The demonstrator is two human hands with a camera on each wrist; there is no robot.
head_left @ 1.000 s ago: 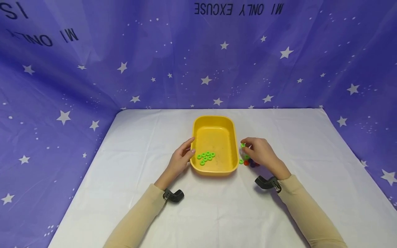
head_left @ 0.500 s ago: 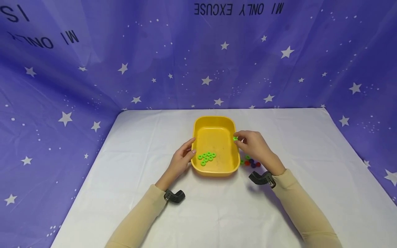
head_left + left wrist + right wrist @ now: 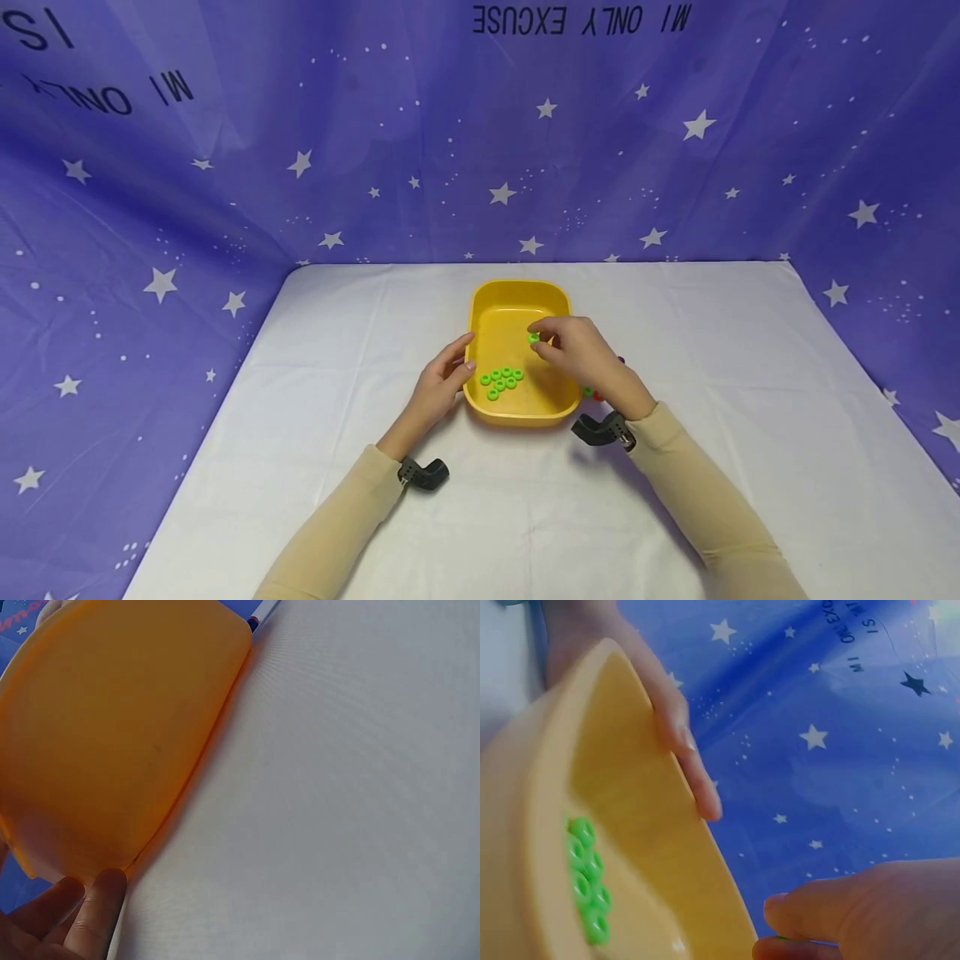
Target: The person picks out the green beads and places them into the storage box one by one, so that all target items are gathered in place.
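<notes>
A yellow plastic tray [image 3: 491,329] stands on the white cloth. My left hand [image 3: 435,387] rests against its left side, with thumb and fingertips touching the rim; in the left wrist view its fingers [image 3: 97,911] meet the outer wall. Over the tray's right half, my right hand [image 3: 581,346] pinches a small green ring bead [image 3: 533,338] between thumb and forefinger. Several more green ring beads [image 3: 507,372] lie grouped on the tray floor, front left. In the right wrist view my right hand [image 3: 877,907] mostly hides the held bead.
Just right of the tray, partly behind my right forearm, lie a green bead [image 3: 588,392], a red piece [image 3: 598,396] and a purple piece [image 3: 622,360]. A purple star-patterned curtain [image 3: 420,125] hangs behind the white-covered table [image 3: 360,333].
My right hand has carried the green bead leftward, from beside the tray across its right rim to above its inside. The left hand has stayed at the tray's left side.
</notes>
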